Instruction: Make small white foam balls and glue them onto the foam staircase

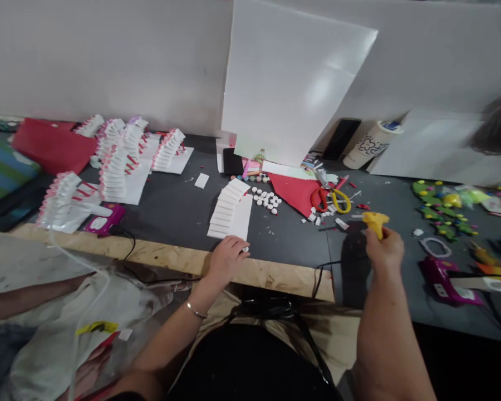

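Observation:
My left hand [229,257] is closed at the table's front edge, with a small white ball [245,249] pinched at its fingertips. Just beyond it lies a row of overlapping white folded strips [224,210] on a white card [242,218]. Several loose white balls [267,200] are scattered to the right of the card. Off to the right, my right hand [384,248] is wrapped round a yellow glue gun [376,220], held above the dark table [292,239].
Scissors [330,196] lie on red sheet [292,192] near white scraps. Finished-looking white strip pieces [121,161] stand at left. Purple power strips [446,281] sit at right and left. A tumbler [369,146] and phone [342,138] lean at the back. Another person's legs [37,340] show at left.

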The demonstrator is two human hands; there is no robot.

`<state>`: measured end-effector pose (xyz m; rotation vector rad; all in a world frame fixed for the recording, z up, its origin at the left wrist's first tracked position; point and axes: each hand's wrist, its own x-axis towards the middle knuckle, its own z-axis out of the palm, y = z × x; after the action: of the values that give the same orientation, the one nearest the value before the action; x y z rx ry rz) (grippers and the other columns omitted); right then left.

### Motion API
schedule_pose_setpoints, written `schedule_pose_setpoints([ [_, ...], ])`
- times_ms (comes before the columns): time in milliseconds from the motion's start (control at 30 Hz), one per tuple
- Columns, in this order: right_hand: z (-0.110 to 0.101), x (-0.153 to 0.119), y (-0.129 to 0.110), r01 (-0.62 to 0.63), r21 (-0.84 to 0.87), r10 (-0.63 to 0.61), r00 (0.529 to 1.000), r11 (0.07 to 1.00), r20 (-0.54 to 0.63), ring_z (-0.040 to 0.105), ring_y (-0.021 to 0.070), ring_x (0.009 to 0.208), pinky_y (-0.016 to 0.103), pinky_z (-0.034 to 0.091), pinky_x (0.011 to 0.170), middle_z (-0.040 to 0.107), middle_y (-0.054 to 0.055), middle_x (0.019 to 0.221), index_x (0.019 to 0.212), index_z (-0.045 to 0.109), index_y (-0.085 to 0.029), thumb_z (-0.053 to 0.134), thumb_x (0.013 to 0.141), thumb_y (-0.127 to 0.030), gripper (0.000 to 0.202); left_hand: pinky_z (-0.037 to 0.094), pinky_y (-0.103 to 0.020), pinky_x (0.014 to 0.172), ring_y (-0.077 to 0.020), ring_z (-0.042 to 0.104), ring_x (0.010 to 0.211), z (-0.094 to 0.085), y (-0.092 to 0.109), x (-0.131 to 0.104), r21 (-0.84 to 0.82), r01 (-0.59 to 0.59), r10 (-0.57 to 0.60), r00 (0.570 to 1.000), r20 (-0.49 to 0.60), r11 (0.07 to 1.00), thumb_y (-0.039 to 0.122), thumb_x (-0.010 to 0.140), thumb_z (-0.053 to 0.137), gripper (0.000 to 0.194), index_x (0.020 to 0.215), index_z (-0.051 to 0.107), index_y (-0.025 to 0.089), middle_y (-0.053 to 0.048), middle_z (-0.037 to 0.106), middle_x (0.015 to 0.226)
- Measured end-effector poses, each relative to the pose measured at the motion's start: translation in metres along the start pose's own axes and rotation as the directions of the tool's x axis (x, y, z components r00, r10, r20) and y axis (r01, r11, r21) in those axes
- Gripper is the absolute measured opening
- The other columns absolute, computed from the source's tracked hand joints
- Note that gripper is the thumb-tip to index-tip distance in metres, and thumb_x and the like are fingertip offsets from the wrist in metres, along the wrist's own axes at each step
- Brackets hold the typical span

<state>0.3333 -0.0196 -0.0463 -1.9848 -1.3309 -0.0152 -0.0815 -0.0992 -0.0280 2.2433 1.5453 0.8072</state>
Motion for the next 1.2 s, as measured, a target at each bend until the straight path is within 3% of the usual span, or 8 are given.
schedule_pose_setpoints([
  [133,-0.028,-0.006,-0.034,-0.278,0.663,0.413,0.909,0.695,-0.051,0.048,0.017,0.061,0.036,0.04,0.054,0.054,0.007,0.08,0.084,0.053,-0.021,0.059,0.071,-0.037,0.021,0.053,-0.041,0.088,-0.0231,0.064,0.098,0.012,0.0,0.017,-0.036,-0.004,0.003,1.0,-0.025,0.999,0.015,0.089,0.061,0.021,0.106,0.069,0.021,-0.007,0.072,0.099],
  [233,-0.041,-0.011,-0.068,-0.24,0.829,0.331,0.941,0.505,0.071,0.05,0.016,0.064,0.029,0.04,0.046,0.057,0.006,0.086,0.087,0.056,-0.023,0.05,0.078,-0.041,0.021,0.052,-0.039,0.09,-0.0214,0.064,0.099,0.011,0.003,0.021,-0.183,0.028,-0.054,0.989,-0.138,0.983,0.012,0.088,0.061,0.029,0.115,0.067,0.021,-0.007,0.072,0.104],
  [300,-0.043,-0.016,-0.094,-0.316,0.923,0.16,0.945,0.221,0.285,0.049,0.012,0.064,0.02,0.036,0.041,0.059,0.004,0.088,0.088,0.061,-0.024,0.06,0.073,-0.034,0.017,0.053,-0.035,0.086,-0.0187,0.065,0.092,0.007,0.004,0.02,-0.373,0.083,-0.163,0.969,-0.188,0.924,0.015,0.086,0.063,0.028,0.113,0.068,0.022,-0.006,0.072,0.103],
  [433,-0.031,-0.029,-0.149,-0.562,0.826,-0.129,0.823,-0.048,0.553,0.045,0.0061,0.06,0.01,0.031,0.036,0.062,0.001,0.09,0.09,0.064,-0.023,0.071,0.065,-0.027,0.026,0.051,-0.026,0.072,-0.0136,0.062,0.074,-0.006,0.006,0.018,-0.767,0.202,-0.428,0.898,-0.102,0.609,0.028,0.078,0.074,0.02,0.096,0.074,0.019,-0.004,0.073,0.09],
  [600,-0.002,-0.046,-0.192,-0.69,0.723,-0.348,0.669,0.035,0.656,0.052,0.0096,0.066,0.013,0.034,0.036,0.064,0.003,0.09,0.099,0.066,-0.023,0.071,0.07,-0.043,0.036,0.042,-0.019,0.059,-0.0081,0.056,0.064,-0.028,0.007,0.022,-0.979,0.182,-0.559,0.823,0.1,0.092,0.026,0.064,0.085,0.032,0.092,0.073,0.016,0.0,0.065,0.071],
  [733,0.016,-0.054,-0.196,-0.72,0.667,-0.438,0.546,0.192,0.714,0.052,0.01,0.062,0.014,0.032,0.035,0.065,0.002,0.087,0.097,0.064,-0.024,0.075,0.071,-0.053,0.041,0.043,-0.017,0.061,-0.0075,0.059,0.069,-0.04,0.006,0.028,-0.984,0.154,-0.504,0.845,0.179,-0.091,0.02,0.061,0.087,0.033,0.089,0.071,0.015,0.0,0.065,0.076],
  [1000,0.027,-0.058,-0.183,-0.756,0.56,-0.4,0.423,0.34,0.813,0.052,0.0088,0.059,0.015,0.034,0.039,0.062,0.0,0.079,0.09,0.061,-0.021,0.081,0.064,-0.056,0.048,0.042,-0.015,0.058,-0.0062,0.058,0.068,-0.066,-0.02,0.029,-0.999,0.028,-0.575,0.816,0.049,-0.044,0.027,0.06,0.091,0.032,0.08,0.069,0.016,0.0,0.066,0.079],
  [1200,0.037,-0.069,-0.174,-0.767,0.566,-0.444,0.413,0.3,0.795,0.052,0.0096,0.057,0.016,0.036,0.039,0.06,0.001,0.075,0.089,0.063,-0.021,0.078,0.065,-0.061,0.049,0.043,-0.017,0.058,-0.0072,0.058,0.067,-0.069,-0.021,0.02,-0.996,0.053,-0.597,0.802,-0.001,0.072,0.027,0.064,0.089,0.031,0.084,0.068,0.017,-0.001,0.066,0.079],
])
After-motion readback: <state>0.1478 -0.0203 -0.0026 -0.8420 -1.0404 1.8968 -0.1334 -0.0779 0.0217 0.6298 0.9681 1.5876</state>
